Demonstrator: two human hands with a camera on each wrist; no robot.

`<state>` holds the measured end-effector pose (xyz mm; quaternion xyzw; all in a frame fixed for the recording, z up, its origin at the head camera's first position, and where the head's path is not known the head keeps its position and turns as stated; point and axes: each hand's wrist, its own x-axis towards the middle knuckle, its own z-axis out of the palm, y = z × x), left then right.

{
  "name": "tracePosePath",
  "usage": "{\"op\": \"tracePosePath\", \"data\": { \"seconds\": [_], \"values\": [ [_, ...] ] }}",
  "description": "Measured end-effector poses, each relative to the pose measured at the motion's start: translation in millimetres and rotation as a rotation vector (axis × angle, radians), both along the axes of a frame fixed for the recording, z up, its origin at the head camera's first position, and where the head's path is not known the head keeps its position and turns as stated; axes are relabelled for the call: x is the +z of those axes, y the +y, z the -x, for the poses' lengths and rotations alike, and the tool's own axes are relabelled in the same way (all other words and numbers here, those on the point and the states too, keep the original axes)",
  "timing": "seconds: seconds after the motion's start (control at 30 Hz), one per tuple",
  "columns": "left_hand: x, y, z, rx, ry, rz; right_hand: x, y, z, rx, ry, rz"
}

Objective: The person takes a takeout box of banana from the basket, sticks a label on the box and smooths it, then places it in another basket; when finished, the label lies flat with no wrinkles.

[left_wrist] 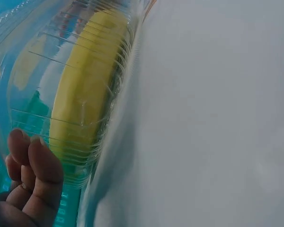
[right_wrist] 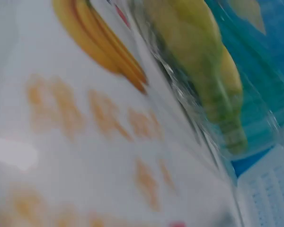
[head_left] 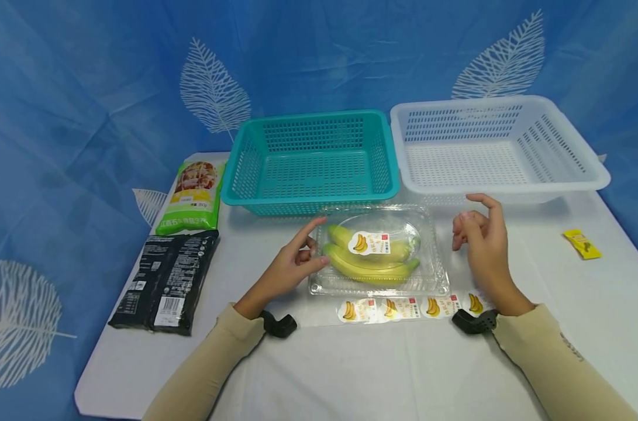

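Observation:
A clear plastic clamshell box (head_left: 371, 286) lies on the white table with yellow-green bananas (head_left: 368, 266) inside. On its lid sits a banana-printed sticker label (head_left: 369, 242). My left hand (head_left: 292, 257) is at the box's left side, thumb and index finger spread apart and touching its edge; the left wrist view shows the fingers (left_wrist: 45, 163) beside the box wall. To the right of the box, my right hand (head_left: 486, 245) is raised with loosely bent fingers and holds nothing. Below the box runs a strip of banana stickers (head_left: 400, 310), its right end partly behind my right wrist.
Behind the box stand a teal basket (head_left: 310, 202) and a white basket (head_left: 500, 188), side by side. At the left lie a green food packet (head_left: 192, 199) and a black packet (head_left: 166, 280). A small yellow packet (head_left: 582, 244) lies at the right.

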<state>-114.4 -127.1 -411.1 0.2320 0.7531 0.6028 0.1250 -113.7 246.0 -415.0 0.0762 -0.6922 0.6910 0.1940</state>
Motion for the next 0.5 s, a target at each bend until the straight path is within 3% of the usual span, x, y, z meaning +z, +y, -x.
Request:
{"op": "tracePosePath", "data": {
  "seconds": [0.23, 0.37, 0.5],
  "values": [
    [-1.5, -0.3, -0.6, 0.007, 0.008, -0.006, 10.7, 19, 11.7, -0.192, -0.079, 0.277],
    [-2.8, 0.5, -0.2, 0.001, 0.007, -0.015, 14.9, 34, 19.4, -0.297, -0.139, 0.392],
    [-2.8, 1.5, -0.7, -0.004, -0.001, -0.019, 17.7, 50, 26.0, -0.353, -0.198, 0.470]
  ]
}}
